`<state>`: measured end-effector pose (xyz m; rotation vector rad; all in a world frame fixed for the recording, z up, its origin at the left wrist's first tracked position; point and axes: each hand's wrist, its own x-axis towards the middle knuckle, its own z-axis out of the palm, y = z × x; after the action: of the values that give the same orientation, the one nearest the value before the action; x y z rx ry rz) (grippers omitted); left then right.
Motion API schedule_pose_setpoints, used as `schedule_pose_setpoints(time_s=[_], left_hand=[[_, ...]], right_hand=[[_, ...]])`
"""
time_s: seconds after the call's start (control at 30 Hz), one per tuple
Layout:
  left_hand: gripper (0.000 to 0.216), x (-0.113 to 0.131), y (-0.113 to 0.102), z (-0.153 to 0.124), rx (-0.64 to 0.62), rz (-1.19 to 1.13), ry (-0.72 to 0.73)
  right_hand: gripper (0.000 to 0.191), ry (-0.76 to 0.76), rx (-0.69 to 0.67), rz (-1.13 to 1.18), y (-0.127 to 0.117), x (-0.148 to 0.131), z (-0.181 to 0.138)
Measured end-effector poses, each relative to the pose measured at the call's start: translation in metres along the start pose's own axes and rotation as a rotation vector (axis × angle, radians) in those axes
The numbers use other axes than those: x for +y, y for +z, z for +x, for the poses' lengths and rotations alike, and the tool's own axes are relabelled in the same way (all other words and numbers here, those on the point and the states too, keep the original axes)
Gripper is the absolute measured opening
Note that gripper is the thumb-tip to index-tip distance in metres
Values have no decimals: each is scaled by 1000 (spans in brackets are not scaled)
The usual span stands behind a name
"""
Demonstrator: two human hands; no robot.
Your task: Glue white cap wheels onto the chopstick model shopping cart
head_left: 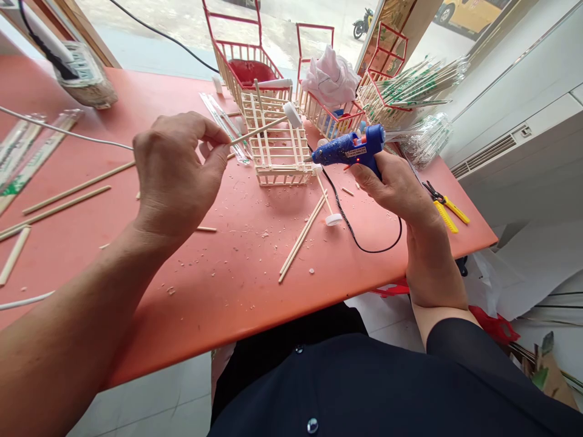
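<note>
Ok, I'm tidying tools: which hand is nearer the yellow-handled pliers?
Right: the right hand is just left of the pliers; the left hand is much farther left.

glue gun [350, 147], blue; held stick [259, 130], pale tan; disc [292, 115], white; slatted frame [279, 172], cream; table [237, 273], orange-pink; pliers [440, 199] at right, black and yellow; near shirt [364, 388], dark navy.

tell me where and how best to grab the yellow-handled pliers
Probably by the yellow handles of the pliers, coming from the table's near right side: they appear to lie flat, handles slightly spread and pointing that way, dark head facing away.
</note>
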<state>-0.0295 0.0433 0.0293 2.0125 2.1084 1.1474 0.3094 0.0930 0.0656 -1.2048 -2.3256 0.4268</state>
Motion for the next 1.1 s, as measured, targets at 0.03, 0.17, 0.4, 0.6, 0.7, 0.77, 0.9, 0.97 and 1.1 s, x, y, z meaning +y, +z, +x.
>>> schedule_pose_setpoints(time_s=[0.03, 0.17, 0.4, 0.6, 0.7, 0.77, 0.9, 0.97, 1.1], left_hand=[[16, 0, 0, 0, -1, -2, -2], [14, -2, 0, 0, 5, -11, 4], [14, -4, 2, -1, 17, -9, 21], [15, -6, 4, 0, 22, -20, 31], [16, -8, 4, 0, 30, -12, 39], [17, -9, 4, 0, 33, -10, 43], [21, -9, 3, -1, 42, -16, 46], [23, -8, 2, -2, 39, -28, 35], [32, -4, -1, -2, 16, -62, 7]], right_hand=[[51, 6, 1, -4, -1, 0, 0], [48, 22, -8, -17, -2, 1, 1], [44, 19, -27, -10, -4, 2, 1], [52, 39, -62, 117, -8, -2, -1], [59, 61, -53, 337, -5, -8, -2], [61, 55, 20, 496, -3, -12, -3], [61, -3, 288, 439, -8, -10, -4], [62, -2, 377, 180, -18, -4, -8], [57, 88, 345, -308, -40, 20, -25]])
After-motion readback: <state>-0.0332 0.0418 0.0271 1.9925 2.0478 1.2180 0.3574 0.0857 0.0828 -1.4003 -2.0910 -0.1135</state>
